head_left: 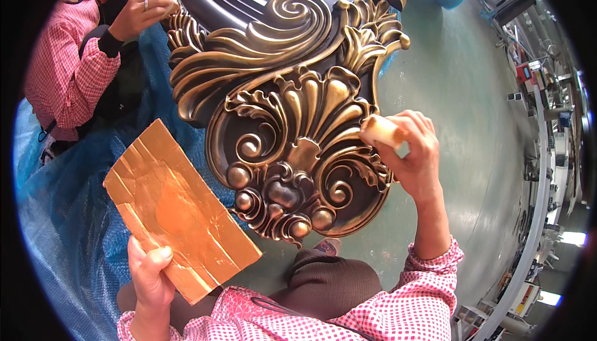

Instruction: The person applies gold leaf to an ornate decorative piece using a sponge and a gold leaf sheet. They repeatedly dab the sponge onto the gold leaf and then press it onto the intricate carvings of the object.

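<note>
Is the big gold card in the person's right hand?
No, the left hand grips the gold card, while the right hand holds a small pale piece.

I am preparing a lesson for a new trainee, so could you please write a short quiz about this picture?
1. Which grip of the wearer holds the gold-coloured cardboard?
2. True or false: the right grip, beside the scrolled ornament, is empty.
3. What colour is the wrinkled sheeting at picture left? A) yellow B) blue C) black

Key: 1. The left grip. 2. False; it holds a pale piece. 3. B.
</note>
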Action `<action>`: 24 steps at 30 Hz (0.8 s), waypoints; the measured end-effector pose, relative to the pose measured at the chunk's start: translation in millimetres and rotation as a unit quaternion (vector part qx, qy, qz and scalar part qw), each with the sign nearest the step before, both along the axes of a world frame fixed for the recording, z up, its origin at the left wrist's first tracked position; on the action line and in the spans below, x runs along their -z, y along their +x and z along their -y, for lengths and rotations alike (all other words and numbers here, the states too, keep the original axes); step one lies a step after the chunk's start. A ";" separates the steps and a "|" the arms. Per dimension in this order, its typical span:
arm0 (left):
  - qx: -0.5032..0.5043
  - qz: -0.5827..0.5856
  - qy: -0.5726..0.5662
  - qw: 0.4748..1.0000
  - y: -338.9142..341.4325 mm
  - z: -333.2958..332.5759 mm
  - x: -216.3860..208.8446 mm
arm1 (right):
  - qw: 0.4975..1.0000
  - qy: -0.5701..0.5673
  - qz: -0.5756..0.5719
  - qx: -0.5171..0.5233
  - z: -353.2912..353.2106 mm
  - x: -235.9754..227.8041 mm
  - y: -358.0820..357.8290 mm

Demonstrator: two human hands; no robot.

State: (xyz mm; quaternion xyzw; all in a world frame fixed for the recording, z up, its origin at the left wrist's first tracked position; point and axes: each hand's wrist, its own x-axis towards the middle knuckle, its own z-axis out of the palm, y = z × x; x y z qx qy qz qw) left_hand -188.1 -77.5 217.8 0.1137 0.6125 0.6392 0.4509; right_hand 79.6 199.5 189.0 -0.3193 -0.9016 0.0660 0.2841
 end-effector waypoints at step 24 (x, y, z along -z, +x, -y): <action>0.022 -0.056 0.000 0.998 -7.9 1.2 -6.5 | 0.999 0.025 0.001 0.036 29.5 -1.9 7.9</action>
